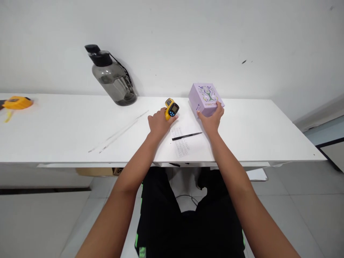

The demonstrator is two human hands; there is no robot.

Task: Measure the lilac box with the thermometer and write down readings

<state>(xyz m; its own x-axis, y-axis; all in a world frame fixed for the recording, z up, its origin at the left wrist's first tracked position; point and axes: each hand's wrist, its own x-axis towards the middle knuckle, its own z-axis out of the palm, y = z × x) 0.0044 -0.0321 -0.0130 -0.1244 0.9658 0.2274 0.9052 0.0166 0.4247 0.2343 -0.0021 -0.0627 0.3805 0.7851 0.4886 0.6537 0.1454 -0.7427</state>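
My left hand is closed around a yellow and black infrared thermometer, whose small screen and blue buttons face up toward me. Its handle is hidden in my palm. On the right, my right hand grips the near side of a light purple tea box, thumb at the front left corner and fingers on the right edge. A tree pattern and lettering decorate the lid. Between my forearms a black pen lies across faint handwriting on a pale sheet.
A grey translucent water bottle with a black lid stands by the wall, left of the thermometer. Farther left lies a yellow and black tool, partly blurred. The white table has dark streaks, and its front edge runs just above my lap.
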